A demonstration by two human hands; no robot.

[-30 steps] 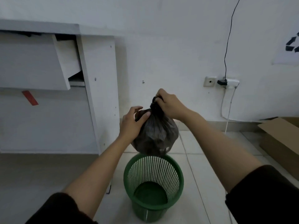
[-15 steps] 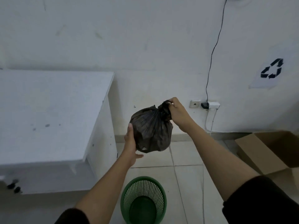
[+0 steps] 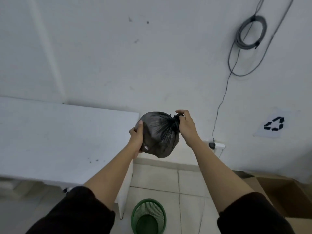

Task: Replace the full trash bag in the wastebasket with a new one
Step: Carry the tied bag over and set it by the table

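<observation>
You hold the tied trash bag up, clear of the wastebasket.
Your right hand pinches its knot closed; your left hand cups its side, beside the white worktop.

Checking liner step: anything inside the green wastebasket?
The green wastebasket shows only its bare green bottom, no liner. The tied black trash bag is held above by the left hand and right hand.

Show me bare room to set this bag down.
The white desk top left of the bag looks bare up to the wall. Floor tiles between the desk, basket and cardboard box are free too. The right is crowded by the box.
</observation>
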